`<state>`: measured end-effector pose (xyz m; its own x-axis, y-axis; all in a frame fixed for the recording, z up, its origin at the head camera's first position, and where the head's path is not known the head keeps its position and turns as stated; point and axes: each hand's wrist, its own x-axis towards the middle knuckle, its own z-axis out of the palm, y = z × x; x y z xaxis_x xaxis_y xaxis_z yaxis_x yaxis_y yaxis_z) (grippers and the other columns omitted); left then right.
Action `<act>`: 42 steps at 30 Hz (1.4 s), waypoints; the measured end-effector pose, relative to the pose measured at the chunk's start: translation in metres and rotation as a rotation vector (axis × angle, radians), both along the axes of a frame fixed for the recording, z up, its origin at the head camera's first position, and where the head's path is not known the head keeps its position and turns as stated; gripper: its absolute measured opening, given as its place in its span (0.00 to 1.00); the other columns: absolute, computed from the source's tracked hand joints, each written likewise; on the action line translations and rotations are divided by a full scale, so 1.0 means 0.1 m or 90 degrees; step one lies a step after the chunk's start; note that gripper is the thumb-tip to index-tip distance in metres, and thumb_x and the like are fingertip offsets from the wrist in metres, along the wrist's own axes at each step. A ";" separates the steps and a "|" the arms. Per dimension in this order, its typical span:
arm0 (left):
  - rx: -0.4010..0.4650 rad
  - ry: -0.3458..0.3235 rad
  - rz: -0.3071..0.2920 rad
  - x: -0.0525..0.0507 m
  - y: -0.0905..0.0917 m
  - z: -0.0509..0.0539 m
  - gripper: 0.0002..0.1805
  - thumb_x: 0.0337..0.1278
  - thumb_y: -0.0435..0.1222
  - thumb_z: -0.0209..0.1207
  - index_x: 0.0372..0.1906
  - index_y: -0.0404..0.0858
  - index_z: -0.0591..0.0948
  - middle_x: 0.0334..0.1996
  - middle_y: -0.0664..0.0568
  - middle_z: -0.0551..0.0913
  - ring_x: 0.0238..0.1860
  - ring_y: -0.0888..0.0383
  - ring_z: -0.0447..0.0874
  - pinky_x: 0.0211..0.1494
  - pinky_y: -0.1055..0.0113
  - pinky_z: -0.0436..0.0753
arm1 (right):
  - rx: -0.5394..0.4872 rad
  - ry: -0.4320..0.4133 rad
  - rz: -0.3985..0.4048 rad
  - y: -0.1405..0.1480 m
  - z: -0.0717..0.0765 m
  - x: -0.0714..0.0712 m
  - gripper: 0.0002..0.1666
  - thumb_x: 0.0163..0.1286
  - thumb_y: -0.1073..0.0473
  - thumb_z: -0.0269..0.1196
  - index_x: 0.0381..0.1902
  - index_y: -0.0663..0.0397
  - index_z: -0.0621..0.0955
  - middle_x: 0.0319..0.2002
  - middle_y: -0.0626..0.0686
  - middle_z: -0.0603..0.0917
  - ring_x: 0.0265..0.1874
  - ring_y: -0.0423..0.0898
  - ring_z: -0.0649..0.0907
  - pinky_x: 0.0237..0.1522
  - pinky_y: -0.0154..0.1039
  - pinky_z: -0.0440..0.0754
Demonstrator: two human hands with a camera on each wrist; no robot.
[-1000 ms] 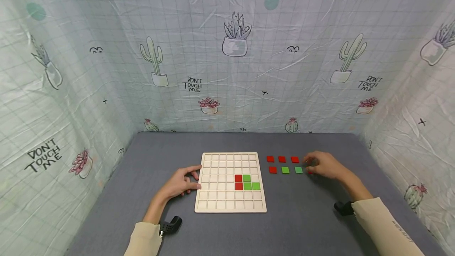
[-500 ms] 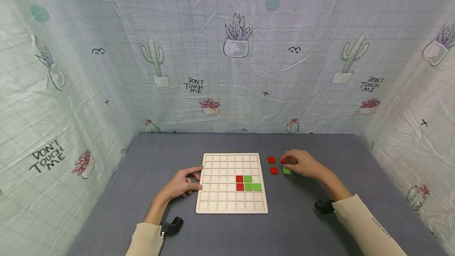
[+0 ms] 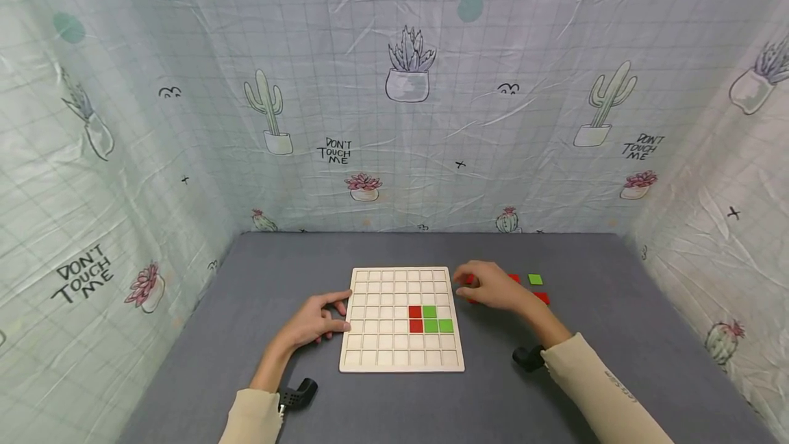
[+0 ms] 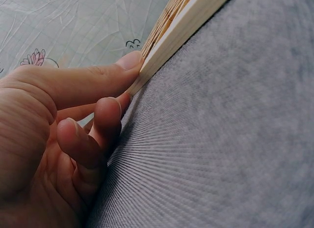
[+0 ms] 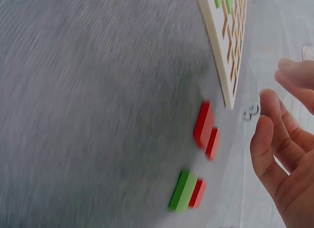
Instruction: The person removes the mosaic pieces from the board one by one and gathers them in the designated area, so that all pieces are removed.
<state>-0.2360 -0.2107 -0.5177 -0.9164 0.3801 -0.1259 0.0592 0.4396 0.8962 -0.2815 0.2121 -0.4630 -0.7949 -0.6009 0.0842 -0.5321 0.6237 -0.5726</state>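
Right hand [image 3: 493,288] hovers, thumb and fingers parted, gripping nothing; red tile [image 5: 203,125] sits beneath on bench [image 3: 296,259], grid board [image 3: 370,355] just left. Board roughly square, no clear long axis. Left hand [image 3: 311,321] touches its left edge, thumb and index finger spread.

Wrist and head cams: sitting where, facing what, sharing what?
Head: worn on head, facing forward and down at board, backdrop; left hand, right hand, sleeves show.
Left wrist: on that wrist, facing the board's edge; left hand shows.
Right wrist: on that wrist, facing tabletop and loose tiles; right hand shows.
Head and right wrist share board, loose tiles.
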 end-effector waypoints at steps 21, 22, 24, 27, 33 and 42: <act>0.009 0.006 -0.007 -0.01 -0.02 -0.01 0.40 0.59 0.37 0.73 0.76 0.37 0.70 0.46 0.43 0.80 0.17 0.63 0.72 0.16 0.66 0.72 | -0.007 -0.064 0.075 -0.59 -0.12 0.00 0.12 0.72 0.60 0.66 0.52 0.53 0.87 0.45 0.50 0.88 0.33 0.37 0.85 0.37 0.34 0.82; 0.009 0.005 -0.006 -0.01 -0.02 -0.01 0.40 0.59 0.37 0.73 0.76 0.37 0.70 0.46 0.43 0.80 0.17 0.63 0.72 0.16 0.66 0.72 | -0.005 -0.063 0.079 -0.60 -0.13 0.00 0.12 0.72 0.59 0.66 0.52 0.52 0.87 0.45 0.49 0.88 0.32 0.36 0.84 0.38 0.34 0.82; 0.009 0.002 -0.006 0.00 -0.02 0.00 0.40 0.59 0.37 0.73 0.76 0.37 0.71 0.46 0.43 0.80 0.18 0.62 0.73 0.16 0.67 0.72 | -0.003 -0.055 0.088 -0.63 -0.14 0.01 0.11 0.72 0.59 0.66 0.51 0.52 0.87 0.44 0.49 0.87 0.31 0.36 0.84 0.37 0.34 0.82; 0.010 -0.002 -0.002 0.00 -0.01 0.00 0.40 0.58 0.37 0.73 0.75 0.38 0.71 0.46 0.44 0.80 0.18 0.62 0.74 0.16 0.67 0.72 | -0.003 -0.055 0.091 -0.67 -0.14 0.03 0.10 0.72 0.60 0.66 0.49 0.51 0.88 0.44 0.48 0.87 0.31 0.35 0.83 0.37 0.33 0.82; 0.012 0.006 -0.005 -0.02 -0.01 -0.02 0.40 0.58 0.37 0.73 0.75 0.37 0.71 0.46 0.43 0.80 0.18 0.62 0.73 0.16 0.67 0.72 | 0.000 -0.053 0.086 -0.72 -0.16 0.05 0.09 0.70 0.60 0.68 0.47 0.51 0.89 0.44 0.50 0.86 0.32 0.36 0.83 0.38 0.33 0.81; 0.017 0.014 -0.010 -0.02 -0.01 -0.04 0.40 0.59 0.37 0.73 0.76 0.36 0.71 0.47 0.41 0.79 0.17 0.62 0.72 0.15 0.66 0.71 | 0.030 -0.029 0.078 -0.77 -0.21 0.06 0.09 0.69 0.59 0.71 0.46 0.50 0.89 0.44 0.48 0.87 0.32 0.35 0.80 0.40 0.34 0.80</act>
